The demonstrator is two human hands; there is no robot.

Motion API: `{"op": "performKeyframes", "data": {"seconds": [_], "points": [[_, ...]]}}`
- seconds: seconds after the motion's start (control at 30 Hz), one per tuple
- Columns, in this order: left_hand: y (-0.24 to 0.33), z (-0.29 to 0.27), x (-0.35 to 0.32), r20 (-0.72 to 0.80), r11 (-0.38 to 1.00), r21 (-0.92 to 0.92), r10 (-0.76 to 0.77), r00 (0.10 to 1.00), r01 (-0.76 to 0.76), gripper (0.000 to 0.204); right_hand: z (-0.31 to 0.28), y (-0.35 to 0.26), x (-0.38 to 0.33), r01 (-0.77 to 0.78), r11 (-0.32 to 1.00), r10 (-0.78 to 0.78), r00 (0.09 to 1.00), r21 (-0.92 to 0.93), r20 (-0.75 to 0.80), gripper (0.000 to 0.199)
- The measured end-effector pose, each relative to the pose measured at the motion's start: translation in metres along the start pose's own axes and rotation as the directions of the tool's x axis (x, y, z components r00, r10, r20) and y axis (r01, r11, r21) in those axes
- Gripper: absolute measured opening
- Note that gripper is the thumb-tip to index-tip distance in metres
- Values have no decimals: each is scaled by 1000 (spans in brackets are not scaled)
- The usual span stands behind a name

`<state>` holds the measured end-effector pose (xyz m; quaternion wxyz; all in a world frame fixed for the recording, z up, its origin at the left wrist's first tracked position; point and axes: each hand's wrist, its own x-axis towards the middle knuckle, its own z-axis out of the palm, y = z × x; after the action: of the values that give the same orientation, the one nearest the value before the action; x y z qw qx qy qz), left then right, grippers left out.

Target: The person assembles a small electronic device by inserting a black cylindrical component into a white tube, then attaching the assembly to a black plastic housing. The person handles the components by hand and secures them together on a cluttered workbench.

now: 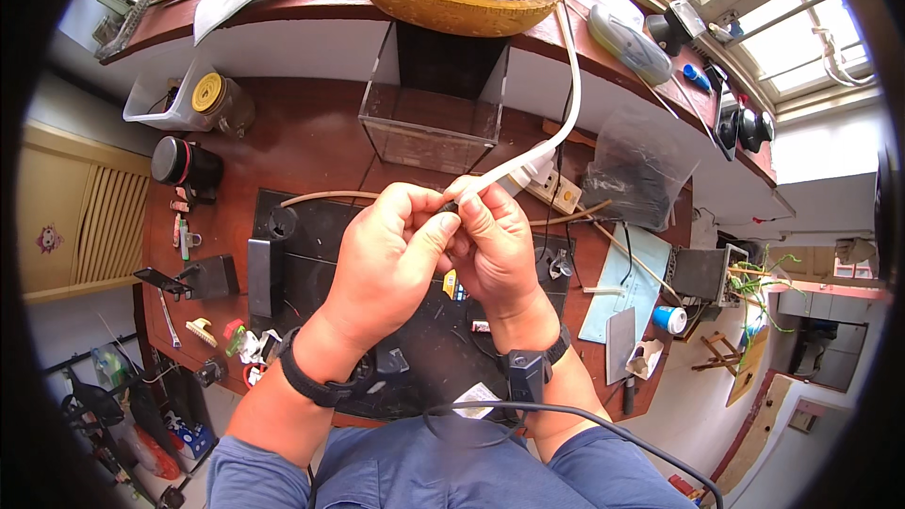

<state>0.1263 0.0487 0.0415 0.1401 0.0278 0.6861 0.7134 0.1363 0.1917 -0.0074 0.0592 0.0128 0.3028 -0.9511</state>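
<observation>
— Above the mat point(311, 254), where's your cable point(556, 132)?
— Pinched at its end by your left hand point(386, 254) and right hand point(490, 245); it runs up and right toward the basket point(424, 0).

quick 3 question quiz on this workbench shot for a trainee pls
1. True or false: the left hand and the right hand are both closed on the end of the white flat cable.
2. What lies on the desk under the hands? A) black mat B) green towel C) newspaper
3. Fill in: the clear plastic box stands ____ the hands, farther from the person.

Key
1. True: both hands pinch the cable end together above the desk.
2. A
3. beyond (behind): it sits at the back of the brown desk, under the raised shelf.
</observation>
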Motion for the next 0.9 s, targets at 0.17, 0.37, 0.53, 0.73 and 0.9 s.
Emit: {"op": "performKeyframes", "data": {"seconds": [0.17,0.37,0.53,0.73,0.9], "points": [[-2,-8,8,105,621,618,543,833,-482,11,-2,4,0,-3,1000,3,1000,28,-4,18],[4,-10,7,132,659,581,502,855,-477,9,-5,2,-3,-7,997,6,1000,-80,-11,20],[8,-15,3,144,905,377,155,977,-200,8,-16,-1,-2,-1,992,10,997,-124,72,21],[12,-21,7,259,927,-121,-316,913,356,19,-20,-2,1,29,985,-6,991,-168,134,22],[6,-23,10,336,801,-325,-399,853,502,22,-27,-5,4,23,974,13,988,-224,156,23]]}}
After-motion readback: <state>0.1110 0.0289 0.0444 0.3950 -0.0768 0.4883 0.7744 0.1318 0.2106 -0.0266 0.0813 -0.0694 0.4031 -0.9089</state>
